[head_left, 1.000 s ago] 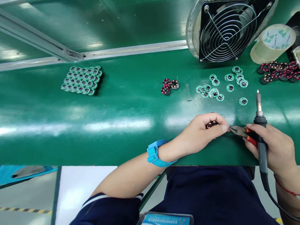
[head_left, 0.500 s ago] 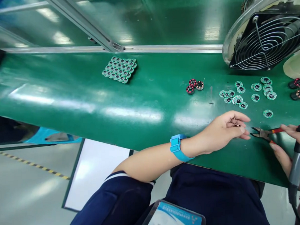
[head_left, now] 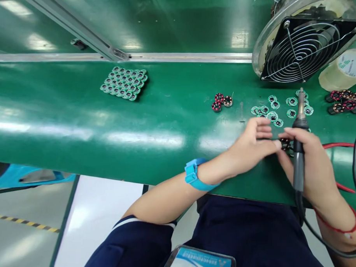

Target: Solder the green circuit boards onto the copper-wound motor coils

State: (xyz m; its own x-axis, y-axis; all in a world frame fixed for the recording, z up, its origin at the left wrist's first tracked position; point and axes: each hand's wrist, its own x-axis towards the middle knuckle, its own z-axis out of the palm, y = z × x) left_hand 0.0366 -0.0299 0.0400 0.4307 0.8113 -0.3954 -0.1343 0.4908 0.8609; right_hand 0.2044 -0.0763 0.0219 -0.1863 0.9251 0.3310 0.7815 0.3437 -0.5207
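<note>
At the right of the bench, my left hand [head_left: 253, 148], with a blue wrist strap, meets my right hand [head_left: 311, 165]. A small dark wound motor stator [head_left: 284, 143] sits at the tip of my left thumb; my right thumb and forefinger are around it. My right hand also holds a soldering iron [head_left: 299, 153], its metal tip pointing away from me. Beside and partly behind that hand lie red-handled cutting pliers [head_left: 342, 145], their jaws largely hidden. Loose round green circuit boards [head_left: 272, 115] lie just beyond my fingers.
Three wound stators [head_left: 219, 98] stand left of the boards, near a small thin pin [head_left: 241, 112]. A stacked block of boards [head_left: 124, 83] lies farther left. A fan [head_left: 300, 52], a tape roll [head_left: 328, 78] and more stators [head_left: 338, 108] occupy the right back. The iron's cable [head_left: 306, 223] loops around my right wrist.
My right hand has let go of the pliers and moved left to the stator at my left fingertips, bringing the soldering iron along. The view has shifted right.
</note>
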